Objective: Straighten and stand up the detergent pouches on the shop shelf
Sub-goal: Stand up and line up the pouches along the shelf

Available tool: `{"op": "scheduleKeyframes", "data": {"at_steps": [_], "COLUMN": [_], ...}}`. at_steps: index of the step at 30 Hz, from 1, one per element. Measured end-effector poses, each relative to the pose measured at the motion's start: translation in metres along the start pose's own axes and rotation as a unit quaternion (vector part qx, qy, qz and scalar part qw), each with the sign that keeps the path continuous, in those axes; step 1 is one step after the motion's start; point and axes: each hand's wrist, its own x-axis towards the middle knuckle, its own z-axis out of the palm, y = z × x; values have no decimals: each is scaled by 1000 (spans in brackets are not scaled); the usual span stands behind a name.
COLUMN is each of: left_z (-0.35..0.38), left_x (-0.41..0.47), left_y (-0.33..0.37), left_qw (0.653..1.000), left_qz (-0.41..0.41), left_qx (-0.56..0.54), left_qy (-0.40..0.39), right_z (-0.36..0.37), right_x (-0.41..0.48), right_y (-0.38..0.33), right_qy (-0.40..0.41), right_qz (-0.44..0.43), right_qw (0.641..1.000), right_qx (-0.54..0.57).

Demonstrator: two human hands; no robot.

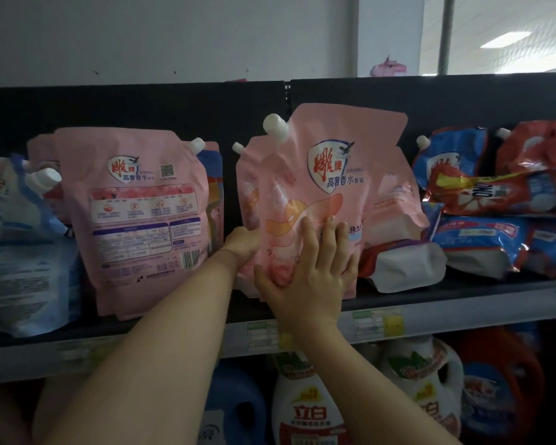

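The pink plastic detergent pouch with a white screw cap (321,175) stands upright on the black metal shop shelf (446,293), being squared up. The left hand (243,244) grips its left edge, fingers tucked behind. The right hand (302,277) presses flat on its front, fingers spread. Next, I'd guess: release gently, then stand up the red and blue pouches (495,194) lying flat alongside.

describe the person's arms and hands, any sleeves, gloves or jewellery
The left forearm and right forearm are bare to the frame's edge, no sleeves in view. The right hand wears no glove, ring or watch. The left hand is ungloved, with a bare wrist; its fingers are hidden behind the pink pouch, so rings there cannot be checked.
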Motion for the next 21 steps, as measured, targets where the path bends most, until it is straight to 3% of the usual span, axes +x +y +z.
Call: {"op": "scheduleKeyframes", "data": {"at_steps": [5,12,21], "left_z": [4,8,6], "left_x": [-6,-2,15], "left_y": [-6,-15,-23], "left_qw": [999,979,953], "left_qz": [-32,51,153], "left_qx": [-1,171,235], "left_qy": [9,99,114], "right_z": [1,1,4], "right_x": [-2,-1,-2], "right_y": [-1,0,1], "right_qy": [4,19,31], "right_qz": [-3,-4,-11], "right_qw": [1000,1000,999], "right_qx": [7,2,-1]}}
